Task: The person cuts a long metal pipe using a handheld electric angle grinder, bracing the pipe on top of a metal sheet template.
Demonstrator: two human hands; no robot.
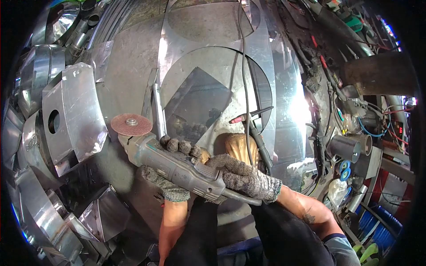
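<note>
An angle grinder (171,166) with a reddish-brown disc (126,126) at its front lies across both my gloved hands, its disc end to the left. My left hand (166,184) is wrapped around the body from below, with its fingertips showing over the far side. My right hand (253,179) is closed around the rear handle, near where the cord leaves it. Both gloves are grey, knitted and dirty. Just beyond my right hand stands a tan, ribbed, rounded object (242,146). A welding torch (257,137) with a red end lies beside it.
Metal sheet (262,57) with large circular cuts covers the middle, with a dark square plate (197,99) on it. A narrow metal bar (158,111) lies near the disc. Bent sheet-metal pieces (82,113) pile up at left. Cables (330,84) and pipe pieces (345,148) crowd the right.
</note>
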